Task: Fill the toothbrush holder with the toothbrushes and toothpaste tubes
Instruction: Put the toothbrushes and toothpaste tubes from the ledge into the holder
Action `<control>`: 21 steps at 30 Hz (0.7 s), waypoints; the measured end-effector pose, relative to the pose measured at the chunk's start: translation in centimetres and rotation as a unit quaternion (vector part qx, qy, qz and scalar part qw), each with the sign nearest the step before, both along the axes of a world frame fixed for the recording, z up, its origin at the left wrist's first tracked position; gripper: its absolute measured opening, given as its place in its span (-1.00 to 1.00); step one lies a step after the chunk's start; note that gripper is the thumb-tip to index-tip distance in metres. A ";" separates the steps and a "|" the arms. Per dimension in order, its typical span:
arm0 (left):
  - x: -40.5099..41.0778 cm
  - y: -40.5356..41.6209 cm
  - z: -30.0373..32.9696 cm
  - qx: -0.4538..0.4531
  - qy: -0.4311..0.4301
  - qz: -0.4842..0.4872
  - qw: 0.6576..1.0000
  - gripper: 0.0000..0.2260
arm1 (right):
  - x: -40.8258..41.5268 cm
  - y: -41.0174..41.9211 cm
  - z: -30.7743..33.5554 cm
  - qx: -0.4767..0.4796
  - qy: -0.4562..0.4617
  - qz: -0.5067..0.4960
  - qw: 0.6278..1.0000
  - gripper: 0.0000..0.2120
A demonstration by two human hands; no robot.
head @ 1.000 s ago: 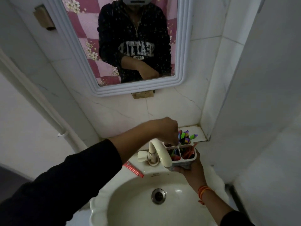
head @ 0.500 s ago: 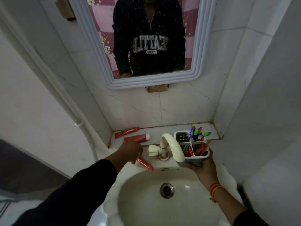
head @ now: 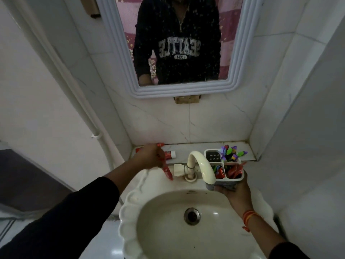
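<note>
My right hand holds the white toothbrush holder from below, just right of the tap. Its back right compartment is packed with several colourful toothbrushes; the two front compartments hold red toothpaste tubes; the back left compartment is empty. My left hand is closed on a red toothpaste tube that points down towards the basin rim. Another red tube with a white cap lies on the ledge behind that hand. A third red tube shows partly past my knuckles.
A cream tap curves over the basin between my hands. A tiled ledge runs along the back wall under a white-framed mirror. A white pipe descends on the left. The right wall stands close.
My left hand left the holder, moved left to the basin rim and closed on the red tube there, lifting its upper end. The holder stays in my right hand.
</note>
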State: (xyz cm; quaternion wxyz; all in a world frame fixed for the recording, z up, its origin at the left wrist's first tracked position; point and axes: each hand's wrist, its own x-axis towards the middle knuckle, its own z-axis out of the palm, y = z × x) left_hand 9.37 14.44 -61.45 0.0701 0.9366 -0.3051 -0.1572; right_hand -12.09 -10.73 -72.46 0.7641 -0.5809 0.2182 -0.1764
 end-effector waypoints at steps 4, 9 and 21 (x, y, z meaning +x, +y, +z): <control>-2.5 -2.3 6.3 -0.156 -0.087 0.004 0.984 -0.82 | 0.5 0.0 -0.1 0.033 -0.006 -0.009 0.999 -0.23; -7.3 -6.9 12.8 -0.286 -0.139 -0.010 0.948 -0.84 | 0.1 0.2 0.3 0.005 0.022 -0.029 0.999 -0.44; -10.0 -15.7 9.5 -0.029 -0.103 -0.085 0.991 -0.78 | -0.4 -0.2 -0.1 -0.201 0.081 -0.030 0.976 -0.02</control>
